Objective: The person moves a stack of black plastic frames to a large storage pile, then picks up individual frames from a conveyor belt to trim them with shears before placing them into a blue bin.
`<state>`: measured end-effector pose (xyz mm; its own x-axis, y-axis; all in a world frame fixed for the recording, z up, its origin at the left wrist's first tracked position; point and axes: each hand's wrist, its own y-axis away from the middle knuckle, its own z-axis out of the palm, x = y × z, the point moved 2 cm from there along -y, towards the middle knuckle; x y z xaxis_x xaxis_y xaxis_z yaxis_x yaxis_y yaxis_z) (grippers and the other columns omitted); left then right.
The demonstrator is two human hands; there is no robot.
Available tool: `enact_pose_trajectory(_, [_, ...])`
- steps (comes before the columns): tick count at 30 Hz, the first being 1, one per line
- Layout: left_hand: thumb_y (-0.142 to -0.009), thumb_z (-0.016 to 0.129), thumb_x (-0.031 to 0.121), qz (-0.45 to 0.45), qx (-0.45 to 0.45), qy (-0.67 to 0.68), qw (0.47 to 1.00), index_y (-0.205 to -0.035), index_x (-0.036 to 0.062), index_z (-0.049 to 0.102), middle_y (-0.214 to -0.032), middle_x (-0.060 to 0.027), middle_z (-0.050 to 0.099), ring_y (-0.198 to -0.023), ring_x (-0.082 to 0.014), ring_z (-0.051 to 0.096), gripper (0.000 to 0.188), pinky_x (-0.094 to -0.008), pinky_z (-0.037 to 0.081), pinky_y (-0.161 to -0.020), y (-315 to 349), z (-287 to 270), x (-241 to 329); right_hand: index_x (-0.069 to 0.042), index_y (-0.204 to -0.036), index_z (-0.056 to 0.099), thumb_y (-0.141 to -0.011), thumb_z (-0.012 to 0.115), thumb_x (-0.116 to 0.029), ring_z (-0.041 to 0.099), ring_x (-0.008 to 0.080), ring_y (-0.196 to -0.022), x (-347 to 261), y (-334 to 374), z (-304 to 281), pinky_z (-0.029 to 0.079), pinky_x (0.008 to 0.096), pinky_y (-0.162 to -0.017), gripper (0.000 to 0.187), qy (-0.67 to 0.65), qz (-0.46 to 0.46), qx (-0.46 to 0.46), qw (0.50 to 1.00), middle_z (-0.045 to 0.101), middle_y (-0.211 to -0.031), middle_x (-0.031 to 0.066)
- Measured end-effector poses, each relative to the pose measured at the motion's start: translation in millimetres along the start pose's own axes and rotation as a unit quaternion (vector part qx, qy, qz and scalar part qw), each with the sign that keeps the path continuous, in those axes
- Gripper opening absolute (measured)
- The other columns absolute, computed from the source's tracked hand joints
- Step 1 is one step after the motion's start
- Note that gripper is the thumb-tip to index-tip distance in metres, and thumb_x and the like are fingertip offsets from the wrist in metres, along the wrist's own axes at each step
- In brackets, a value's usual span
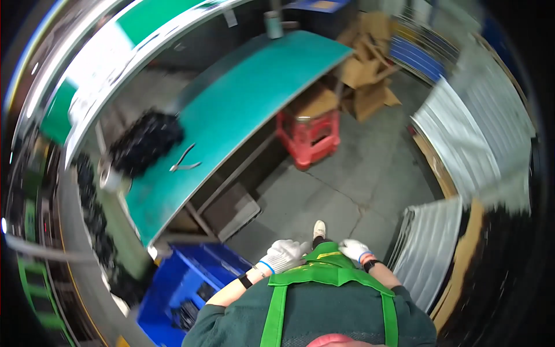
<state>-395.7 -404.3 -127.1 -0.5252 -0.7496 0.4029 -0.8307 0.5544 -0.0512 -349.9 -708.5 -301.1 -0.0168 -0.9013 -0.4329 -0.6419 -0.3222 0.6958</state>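
Both gloved hands rested against the top edge of the green apron [324,269] at the person's front. The left hand [283,254] lay curled on the apron's left upper corner, fingers bent loosely against the cloth; whether it pinched the fabric or only pressed on it could not be told. The right hand [354,249] sat on the apron's right upper corner, fingers folded toward the cloth, and its hold was equally unclear. The apron lay directly beneath both palms, touching them, its straps running down over the dark green top. One shoe [319,229] showed on the grey floor just beyond the hands. A blue crate [185,277] stood just beside the left forearm, with dark parts inside. Further off to the left stretched a teal bench [243,110], bearing pliers [184,161] and a heap of black parts [144,141], all well apart from the hands. A red crate [309,139] stood under the bench's far end, with cardboard boxes [364,75] behind it. Corrugated sheets [428,243] leaned near the right arm.
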Motion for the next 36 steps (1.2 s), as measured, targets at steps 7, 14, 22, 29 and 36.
enact_pose_trajectory(7, [-0.088, 0.067, 0.037, -0.246, -0.039, -0.025, 0.968, -0.101, 0.0089, 0.061, -0.077, -0.0109, 0.07, -0.072, -0.0331, 0.07, 0.032, -0.047, 0.056, -0.063, 64, 1, -53, -0.014, -0.124, 0.07, -0.093, 0.06, -0.046, 0.064, 0.0339, -0.12, -47, -82, -54, 0.05, 0.0455, -0.103, 0.046, 0.199, -0.038, -0.123, 0.972, 0.069, -0.127, 0.0158])
enact_pose_trajectory(14, [-0.089, 0.067, 0.04, -0.494, 0.072, 0.133, 0.856, -0.12, 0.008, 0.063, -0.094, -0.0142, 0.073, -0.093, -0.0354, 0.071, 0.045, -0.0474, 0.056, -0.079, 89, -30, -94, -0.009, -0.119, 0.07, -0.096, 0.062, -0.037, 0.068, 0.0328, -0.112, -195, -172, -142, 0.053, 0.0428, -0.097, 0.037, 0.178, -0.272, 0.008, 0.946, 0.072, -0.118, 0.0142])
enact_pose_trajectory(22, [-0.09, 0.072, 0.031, -0.722, 0.309, 0.096, 0.611, -0.132, 0.0029, 0.062, -0.113, -0.0145, 0.074, -0.104, -0.0272, 0.072, 0.052, -0.0386, 0.056, -0.092, 217, -38, -117, -0.005, -0.118, 0.069, -0.092, 0.072, -0.026, 0.068, 0.0331, -0.107, -480, -159, -171, 0.053, 0.0409, -0.097, 0.034, 0.07, -0.539, -0.037, 0.839, 0.072, -0.114, 0.0146])
enact_pose_trajectory(29, [-0.091, 0.074, 0.018, -0.63, 0.707, 0.114, 0.301, -0.124, 0.0019, 0.065, -0.108, -0.0092, 0.072, -0.09, -0.0226, 0.068, 0.038, -0.0371, 0.057, -0.088, 442, -24, -193, -0.011, -0.137, 0.059, -0.081, 0.079, -0.034, 0.055, 0.0381, -0.126, -633, -177, -112, 0.047, 0.048, -0.104, 0.064, 0.258, -0.653, 0.106, 0.704, 0.058, -0.139, 0.0202])
enact_pose_trajectory(36, [-0.087, 0.075, 0.013, -0.345, 0.905, 0.247, 0.026, -0.118, 0.0055, 0.062, -0.094, -0.0059, 0.065, -0.079, -0.0222, 0.063, 0.035, -0.0361, 0.057, -0.073, 648, -94, -306, -0.012, -0.146, 0.052, -0.068, 0.084, -0.038, 0.046, 0.0412, -0.138, -690, -200, -82, 0.042, 0.0486, -0.114, 0.088, 0.409, -0.464, 0.082, 0.781, 0.045, -0.154, 0.0225])
